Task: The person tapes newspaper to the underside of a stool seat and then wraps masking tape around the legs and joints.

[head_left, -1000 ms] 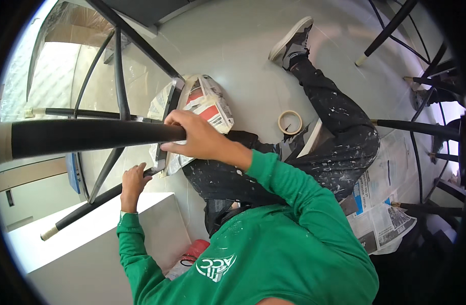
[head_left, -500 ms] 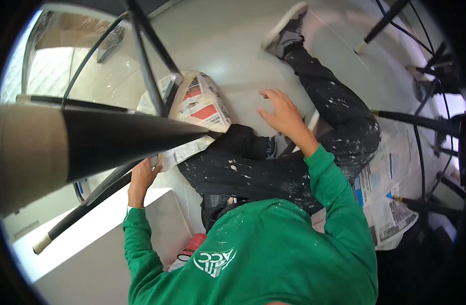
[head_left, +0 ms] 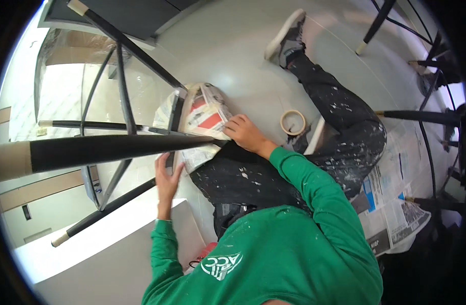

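A stool with black legs [head_left: 106,148], their tips banded in beige tape, lies tipped over in front of me. Its seat [head_left: 205,112] is wrapped in newspaper and strips of masking tape. My left hand [head_left: 167,180] grips the stool at the seat's near-left edge, thumb and fingers on either side of a dark frame bar. At the seat's right edge, my right hand [head_left: 245,134] has bent fingers pressed on the newspaper covering; its fingertips are partly hidden. A roll of masking tape [head_left: 293,122] stands on the floor beside my shoe, right of that hand.
A white box-like block [head_left: 126,249] stands at lower left, with a red item [head_left: 206,251] beside it. More black-legged furniture [head_left: 421,118] lines the right side above newspaper sheets [head_left: 395,218]. My paint-spotted legs [head_left: 339,107] stretch across the floor. Plastic-wrapped goods [head_left: 70,48] are at upper left.
My right hand has moved left onto the wrapped seat, uncovering the tape roll. The stool has turned, its legs shifting in view. My left hand has shifted right and down along the seat edge.
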The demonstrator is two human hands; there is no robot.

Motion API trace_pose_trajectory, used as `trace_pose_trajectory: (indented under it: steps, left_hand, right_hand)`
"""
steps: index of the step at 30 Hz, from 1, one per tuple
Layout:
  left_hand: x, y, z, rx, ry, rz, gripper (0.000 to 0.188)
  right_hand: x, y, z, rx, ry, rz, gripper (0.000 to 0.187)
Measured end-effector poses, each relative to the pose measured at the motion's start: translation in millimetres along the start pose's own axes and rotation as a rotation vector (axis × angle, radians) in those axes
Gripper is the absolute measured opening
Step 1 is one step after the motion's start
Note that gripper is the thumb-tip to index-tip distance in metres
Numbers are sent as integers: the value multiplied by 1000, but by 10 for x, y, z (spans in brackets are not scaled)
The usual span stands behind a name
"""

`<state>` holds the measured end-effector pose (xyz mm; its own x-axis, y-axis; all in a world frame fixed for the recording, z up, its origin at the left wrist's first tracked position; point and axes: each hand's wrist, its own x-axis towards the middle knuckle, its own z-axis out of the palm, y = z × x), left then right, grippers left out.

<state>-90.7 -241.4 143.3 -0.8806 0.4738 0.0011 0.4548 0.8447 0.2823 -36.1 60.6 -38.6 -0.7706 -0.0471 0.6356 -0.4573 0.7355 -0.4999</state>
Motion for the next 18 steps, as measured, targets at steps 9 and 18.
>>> trace_pose_trajectory:
  steps: [9,18]
  left_hand:
    - [625,1383,580,-1051,623,39,22]
    - [788,1339,269,-1236,814,163,11]
  right_hand:
    - [268,-77,-230,77,8,-63,10]
    - [516,-161,-599,33,9,-189,17]
